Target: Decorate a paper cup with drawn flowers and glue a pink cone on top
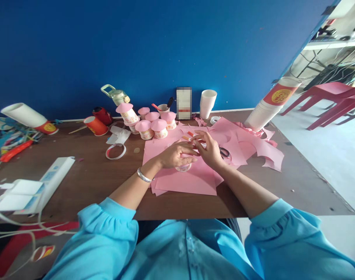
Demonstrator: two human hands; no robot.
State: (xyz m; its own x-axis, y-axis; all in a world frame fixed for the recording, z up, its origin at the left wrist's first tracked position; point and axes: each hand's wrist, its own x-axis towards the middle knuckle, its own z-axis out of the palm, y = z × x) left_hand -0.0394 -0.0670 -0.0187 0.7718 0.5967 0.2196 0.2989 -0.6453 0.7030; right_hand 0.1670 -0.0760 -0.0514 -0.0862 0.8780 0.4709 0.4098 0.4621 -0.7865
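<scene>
My left hand (179,154) hovers over a small patterned paper cup (183,168), its fingers stretched out to the right. It hides most of the cup's pink top, and I cannot tell whether it touches it. My right hand (209,149) meets the left fingertips, its thumb and fingers bent into a pinch. Anything between them is too small to make out. Under both hands lie sheets of pink paper (189,184). Black-handled scissors (224,152) rest just right of my right hand, partly covered.
Several small cups with pink cone tops (159,128) stand behind my hands. A tape roll (116,151) and a power strip (53,177) lie left. Stacked white cups (208,104) stand at the back; another cup stack (272,103) leans at right near pink scraps (272,157).
</scene>
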